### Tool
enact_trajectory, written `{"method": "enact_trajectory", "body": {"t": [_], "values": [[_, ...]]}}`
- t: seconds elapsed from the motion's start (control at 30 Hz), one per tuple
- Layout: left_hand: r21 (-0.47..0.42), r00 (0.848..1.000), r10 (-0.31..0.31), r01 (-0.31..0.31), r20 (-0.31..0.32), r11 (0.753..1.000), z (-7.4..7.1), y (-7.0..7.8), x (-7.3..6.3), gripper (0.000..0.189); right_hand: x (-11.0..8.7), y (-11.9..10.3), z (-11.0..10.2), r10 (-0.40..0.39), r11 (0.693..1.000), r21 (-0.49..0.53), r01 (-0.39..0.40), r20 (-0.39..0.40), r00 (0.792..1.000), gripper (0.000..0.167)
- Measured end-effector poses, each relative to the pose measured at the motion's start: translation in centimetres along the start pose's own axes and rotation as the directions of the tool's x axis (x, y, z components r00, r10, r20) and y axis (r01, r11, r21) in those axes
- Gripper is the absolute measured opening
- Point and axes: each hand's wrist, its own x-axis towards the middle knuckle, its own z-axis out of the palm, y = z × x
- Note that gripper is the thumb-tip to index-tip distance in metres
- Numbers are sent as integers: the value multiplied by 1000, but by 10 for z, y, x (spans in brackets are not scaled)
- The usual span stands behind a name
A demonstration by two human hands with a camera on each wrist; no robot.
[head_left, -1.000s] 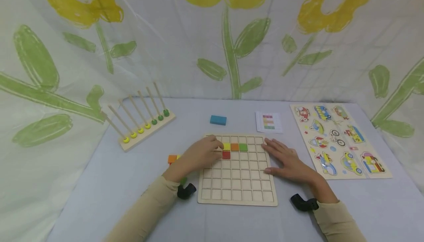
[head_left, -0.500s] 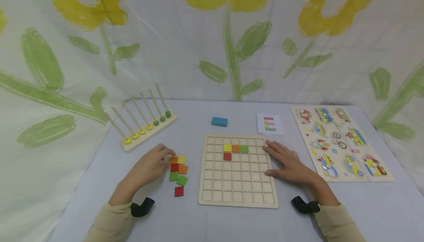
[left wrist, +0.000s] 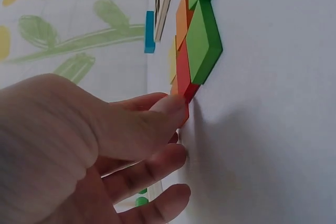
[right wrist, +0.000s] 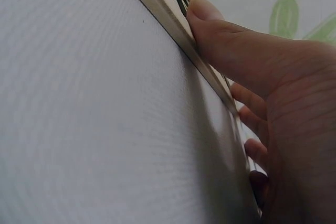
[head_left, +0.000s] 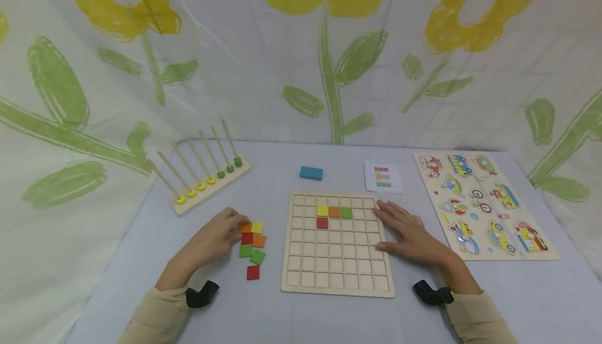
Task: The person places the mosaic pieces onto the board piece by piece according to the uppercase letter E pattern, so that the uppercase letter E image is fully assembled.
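In the head view my left hand is at a cluster of square tiles, its thumb and index finger pinching an orange tile at the cluster's far left corner. Close by lie a yellow tile, a red tile and a green tile; the thumb partly hides the pinched tile in the left wrist view. My right hand rests with spread fingers on the right edge of a wooden grid board. On the board sit a yellow, an orange and a green tile in a row, with a red tile below the yellow.
Behind the board lie a blue block and a pattern card with coloured squares. A wooden peg counter with yellow and green beads stands at the back left. On the right lies a picture puzzle board of vehicles.
My left hand has left the grid board and moved left to the loose tiles, where its fingers have closed in on the orange tile. My right hand has stayed on the board's edge.
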Motion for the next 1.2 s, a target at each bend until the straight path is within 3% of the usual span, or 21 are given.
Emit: {"method": "enact_trajectory", "body": {"t": [0.43, 0.87, 1.0, 1.2], "values": [[17, 999, -23, 24, -44, 1000, 10, -3, 3, 26, -2, 0, 2, -6, 1000, 2, 6, -12, 1000, 82], [-1, 998, -31, 31, -58, 1000, 3, 1, 4, 26, -2, -1, 1, -8, 1000, 11, 8, -7, 1000, 81], [-34, 999, -1, -1, -44, 999, 3, 17, 11, 26, -2, -2, -1, -6, 1000, 12, 6, -3, 1000, 81], [-59, 999, 52, -52, 4, 997, 12, 56, 36, 22, 0, -2, -1, -2, 1000, 15, 2, -1, 1000, 81]]}}
